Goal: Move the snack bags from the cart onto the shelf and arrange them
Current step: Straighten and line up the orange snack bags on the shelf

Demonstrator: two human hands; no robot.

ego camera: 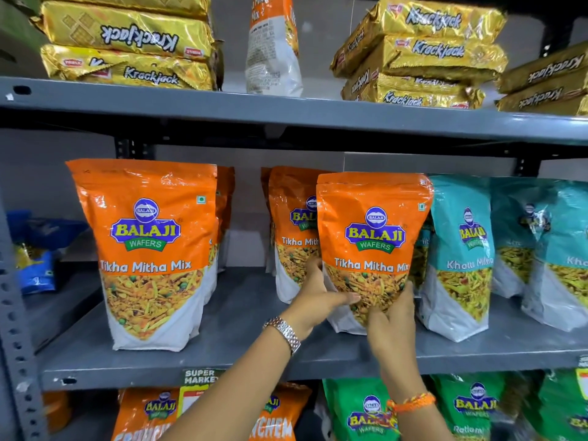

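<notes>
An orange Tikha Mitha Mix bag [370, 246] stands upright on the middle grey shelf [222, 338], held at its lower half by both hands. The left hand [313, 300] is curled round the bag's lower left edge, thumb across the front near the printed snack picture, fingers [313, 265] reaching behind; a metal watch [283, 334] sits on that wrist. The right hand [393, 329] closes on the lower right part, its fingers lying up the front and side of the pouch, with an orange thread band [412, 404] at the wrist. Whether the base of the bag rests fully on the shelf or is lifted a little cannot be told — the hands cover it.

Just behind and to the left stands a second orange bag [292, 237] of the same kind, partly hidden by the held one. On the right, touching or nearly touching the held bag, a teal Khatta Mitha bag [461, 259] stands upright, with more teal bags [547, 249] beyond it. Well to the left, apart from the held bag, a large orange bag at the front [149, 249] stands with others lined up behind it.

On the shelf above lie stacks of gold Krackjack packets [127, 43] — left and right — with one orange-and-white pouch [273, 46] standing between them. Below, orange and green Balaji bags [366, 412] show at the lower edge.
</notes>
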